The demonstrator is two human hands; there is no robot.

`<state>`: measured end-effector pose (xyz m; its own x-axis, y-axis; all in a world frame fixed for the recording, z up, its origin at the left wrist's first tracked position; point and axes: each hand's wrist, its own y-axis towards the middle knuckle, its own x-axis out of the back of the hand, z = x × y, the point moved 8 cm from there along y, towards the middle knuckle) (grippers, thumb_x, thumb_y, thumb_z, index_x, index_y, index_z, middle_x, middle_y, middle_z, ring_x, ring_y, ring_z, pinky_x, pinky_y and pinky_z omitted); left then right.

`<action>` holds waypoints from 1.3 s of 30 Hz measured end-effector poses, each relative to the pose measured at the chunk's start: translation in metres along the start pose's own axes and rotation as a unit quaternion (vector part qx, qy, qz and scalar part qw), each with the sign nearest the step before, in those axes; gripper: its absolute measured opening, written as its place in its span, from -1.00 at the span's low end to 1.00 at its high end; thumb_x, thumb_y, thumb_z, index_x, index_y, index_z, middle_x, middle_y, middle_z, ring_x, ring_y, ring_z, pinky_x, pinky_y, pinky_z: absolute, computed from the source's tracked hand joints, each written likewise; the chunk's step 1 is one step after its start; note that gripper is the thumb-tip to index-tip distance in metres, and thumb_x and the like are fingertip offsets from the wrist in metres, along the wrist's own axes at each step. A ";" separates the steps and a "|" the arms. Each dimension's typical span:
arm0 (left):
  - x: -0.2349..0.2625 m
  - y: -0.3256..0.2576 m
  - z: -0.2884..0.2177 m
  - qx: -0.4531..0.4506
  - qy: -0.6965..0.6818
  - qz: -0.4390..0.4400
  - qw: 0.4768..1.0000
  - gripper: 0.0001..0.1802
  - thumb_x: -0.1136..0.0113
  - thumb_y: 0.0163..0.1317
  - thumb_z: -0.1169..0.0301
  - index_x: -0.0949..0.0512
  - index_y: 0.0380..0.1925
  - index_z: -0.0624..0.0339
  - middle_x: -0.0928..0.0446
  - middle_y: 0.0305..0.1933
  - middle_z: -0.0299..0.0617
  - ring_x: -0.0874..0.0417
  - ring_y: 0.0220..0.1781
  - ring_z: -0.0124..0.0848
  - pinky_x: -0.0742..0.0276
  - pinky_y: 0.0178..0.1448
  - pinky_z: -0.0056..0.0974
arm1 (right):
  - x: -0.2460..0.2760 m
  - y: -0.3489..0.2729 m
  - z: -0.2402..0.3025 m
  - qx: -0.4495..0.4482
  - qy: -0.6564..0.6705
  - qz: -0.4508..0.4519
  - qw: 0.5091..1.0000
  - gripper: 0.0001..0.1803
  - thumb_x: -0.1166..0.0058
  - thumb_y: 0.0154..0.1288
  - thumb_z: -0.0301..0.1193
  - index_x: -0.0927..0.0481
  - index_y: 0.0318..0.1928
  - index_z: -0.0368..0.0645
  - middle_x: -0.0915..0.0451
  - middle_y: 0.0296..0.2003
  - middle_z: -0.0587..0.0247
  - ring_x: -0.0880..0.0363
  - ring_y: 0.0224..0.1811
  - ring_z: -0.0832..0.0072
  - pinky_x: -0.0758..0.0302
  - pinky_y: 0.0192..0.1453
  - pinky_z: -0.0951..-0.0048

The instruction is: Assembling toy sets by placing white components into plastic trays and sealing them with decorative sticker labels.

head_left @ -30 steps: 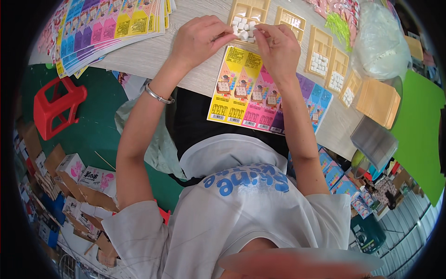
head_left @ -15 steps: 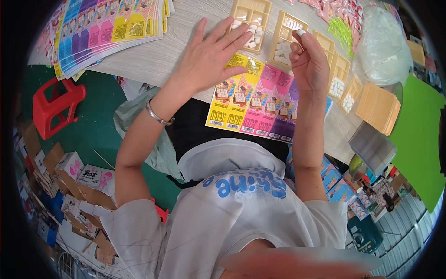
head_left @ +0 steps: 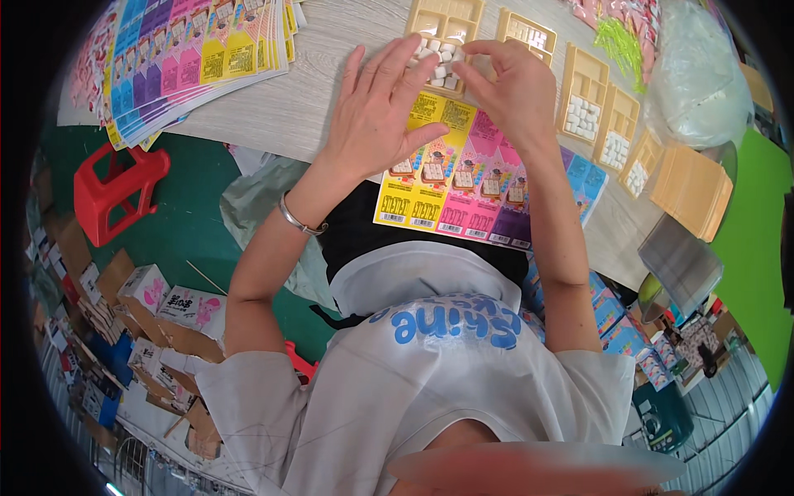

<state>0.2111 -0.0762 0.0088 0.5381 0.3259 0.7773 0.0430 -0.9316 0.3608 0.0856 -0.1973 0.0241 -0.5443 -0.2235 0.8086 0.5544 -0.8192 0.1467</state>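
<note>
A beige divided tray (head_left: 447, 31) lies at the table's far side, with small white block-like pieces (head_left: 441, 54) in its near compartment. My left hand (head_left: 376, 112) is spread, a metal bangle at its wrist, fingertips over the tray's left side. Over the tray's right edge, my right hand (head_left: 517, 87) has a bent index finger and thumb, their tips a little apart beside the white pieces. No piece shows between them. A colourful printed card sheet (head_left: 451, 194) in yellow, pink, purple and blue lies below both hands, partly covered by them and overhanging the table's near edge.
More beige trays (head_left: 585, 83) with white pieces line up to the right, beside stacked beige lids or trays (head_left: 691, 190). Printed sheets (head_left: 194, 50) are piled at the left. A clear plastic bag (head_left: 695, 83) and green strips (head_left: 619, 48) sit far right. A red stool (head_left: 120, 194) stands on the floor.
My right hand has moved left and down onto the tray from beside it, where it pinched a white piece. My left hand has stayed by the tray. The whole view has shifted slightly.
</note>
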 end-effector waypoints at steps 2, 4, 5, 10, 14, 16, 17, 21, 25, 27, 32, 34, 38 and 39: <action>-0.004 -0.002 -0.003 -0.012 0.043 0.030 0.999 -0.12 -0.35 0.15 -0.18 -0.43 0.41 -0.01 -0.36 0.51 -0.23 -0.30 0.54 -0.17 0.00 0.61 0.22 | -0.005 0.001 -0.002 0.001 -0.005 0.004 1.000 -0.76 -0.42 0.20 -0.22 -0.81 -0.15 -0.01 -0.54 -0.50 0.30 -0.50 -0.50 0.45 -0.46 -0.36 0.31; -0.009 -0.004 -0.003 -0.023 0.086 0.059 0.994 -0.15 -0.35 0.15 -0.17 -0.45 0.39 -0.01 -0.38 0.49 -0.25 -0.32 0.52 -0.19 0.00 0.61 0.22 | -0.008 0.001 -0.003 0.004 -0.010 0.009 1.000 -0.75 -0.43 0.19 -0.22 -0.81 -0.16 -0.03 -0.54 -0.50 0.32 -0.50 -0.50 0.44 -0.46 -0.37 0.33; -0.008 -0.004 -0.004 -0.024 0.086 0.048 0.995 -0.18 -0.35 0.16 -0.17 -0.49 0.36 -0.02 -0.39 0.49 -0.27 -0.31 0.54 -0.22 0.00 0.61 0.23 | -0.005 0.001 -0.002 0.009 0.000 -0.008 1.000 -0.76 -0.43 0.20 -0.22 -0.81 -0.17 -0.03 -0.52 -0.51 0.32 -0.49 -0.51 0.46 -0.44 -0.39 0.34; -0.003 -0.002 -0.011 -0.037 0.066 0.034 0.997 -0.26 -0.33 0.18 -0.16 -0.58 0.28 -0.02 -0.42 0.48 -0.35 -0.30 0.56 -0.29 0.02 0.62 0.25 | 0.003 -0.001 -0.006 -0.020 0.023 -0.025 0.999 -0.79 -0.41 0.24 -0.26 -0.81 -0.18 -0.05 -0.45 -0.55 0.38 -0.41 -0.52 0.56 -0.37 -0.43 0.41; -0.014 -0.004 -0.008 -0.041 0.098 0.068 0.992 -0.25 -0.34 0.19 -0.15 -0.56 0.30 0.00 -0.41 0.50 -0.38 -0.29 0.57 -0.28 0.04 0.63 0.25 | 0.004 -0.004 -0.008 -0.046 0.103 -0.021 0.993 -0.79 -0.42 0.28 -0.30 -0.80 -0.16 -0.14 -0.31 -0.63 0.56 -0.22 -0.57 0.77 -0.15 -0.51 0.54; -0.014 -0.006 -0.005 -0.038 0.091 0.064 0.993 -0.24 -0.34 0.19 -0.15 -0.55 0.31 0.01 -0.40 0.51 -0.38 -0.29 0.57 -0.29 0.05 0.63 0.25 | 0.002 -0.008 -0.009 -0.085 0.153 -0.003 0.985 -0.79 -0.42 0.29 -0.33 -0.79 -0.15 -0.18 -0.27 -0.64 0.62 -0.16 -0.58 0.83 -0.07 -0.52 0.59; -0.015 -0.006 -0.005 -0.038 0.079 0.072 0.994 -0.23 -0.34 0.20 -0.13 -0.52 0.34 0.02 -0.38 0.52 -0.37 -0.28 0.58 -0.28 0.05 0.63 0.26 | -0.002 -0.012 -0.014 -0.132 0.232 0.009 0.964 -0.81 -0.41 0.31 -0.37 -0.79 -0.15 -0.20 -0.24 -0.65 0.67 -0.12 -0.58 0.86 -0.02 -0.52 0.61; 0.000 0.003 -0.001 -0.010 -0.016 0.030 0.999 -0.23 -0.31 0.27 -0.02 -0.41 0.45 -0.03 -0.35 0.56 -0.32 -0.22 0.63 -0.20 0.09 0.64 0.27 | -0.007 -0.028 -0.019 -0.194 0.346 0.014 0.918 -0.85 -0.38 0.33 -0.45 -0.78 -0.16 -0.25 -0.22 -0.63 0.73 -0.09 -0.57 0.91 0.04 -0.51 0.66; -0.006 0.023 0.030 -0.036 0.109 0.027 0.993 -0.19 -0.25 0.31 -0.03 -0.31 0.52 -0.08 -0.26 0.61 -0.33 -0.16 0.66 -0.18 0.11 0.65 0.25 | -0.011 -0.037 -0.007 -0.091 0.231 -0.004 0.969 -0.87 -0.38 0.31 -0.46 -0.78 -0.15 -0.20 -0.30 -0.63 0.67 -0.13 -0.59 0.86 -0.05 -0.52 0.64; 0.005 0.034 0.015 -0.218 0.165 -0.187 0.944 -0.44 -0.21 0.30 0.28 -0.49 0.31 0.09 -0.36 0.51 -0.04 -0.29 0.54 0.02 -0.14 0.52 0.31 | -0.009 -0.035 0.018 0.043 0.126 -0.036 0.990 -0.86 -0.39 0.28 -0.44 -0.79 -0.15 -0.11 -0.45 -0.59 0.51 -0.26 -0.64 0.72 -0.23 -0.53 0.57; -0.005 0.043 0.018 -0.016 0.095 0.205 0.974 -0.34 -0.02 0.41 0.29 -0.28 0.51 0.06 -0.21 0.62 -0.14 -0.09 0.66 -0.01 0.04 0.59 0.39 | -0.007 -0.036 0.028 0.064 0.046 -0.043 0.996 -0.85 -0.40 0.24 -0.40 -0.80 -0.16 -0.02 -0.56 -0.51 0.32 -0.52 -0.59 0.48 -0.45 -0.47 0.44; -0.005 0.039 0.021 -0.023 0.086 0.178 0.980 -0.36 -0.03 0.41 0.28 -0.30 0.50 0.08 -0.22 0.61 -0.13 -0.11 0.65 -0.01 0.03 0.59 0.38 | -0.007 -0.037 0.027 0.045 0.057 -0.040 0.997 -0.85 -0.40 0.24 -0.38 -0.80 -0.17 -0.01 -0.58 -0.51 0.30 -0.58 -0.56 0.43 -0.48 -0.46 0.41; -0.007 0.038 0.020 -0.036 0.106 0.161 0.981 -0.35 -0.02 0.42 0.27 -0.29 0.50 0.11 -0.22 0.61 -0.13 -0.12 0.65 -0.03 0.04 0.60 0.36 | -0.013 -0.039 0.030 0.093 -0.014 -0.024 0.995 -0.86 -0.38 0.25 -0.39 -0.80 -0.16 0.01 -0.59 -0.51 0.34 -0.60 -0.55 0.41 -0.51 -0.46 0.41; -0.007 0.038 0.020 -0.038 0.106 0.160 0.981 -0.35 -0.02 0.42 0.26 -0.29 0.50 0.12 -0.22 0.61 -0.14 -0.12 0.65 -0.03 0.05 0.60 0.36 | -0.013 -0.039 0.032 0.103 -0.031 -0.023 0.994 -0.86 -0.37 0.25 -0.39 -0.80 -0.16 0.02 -0.59 -0.51 0.35 -0.60 -0.54 0.41 -0.51 -0.46 0.41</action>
<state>0.2260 -0.1168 0.0071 0.3265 0.0526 0.9437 -0.1661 -0.9797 0.1121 0.0919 -0.1457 0.0260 -0.5357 -0.1507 0.8308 0.6507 -0.7007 0.2924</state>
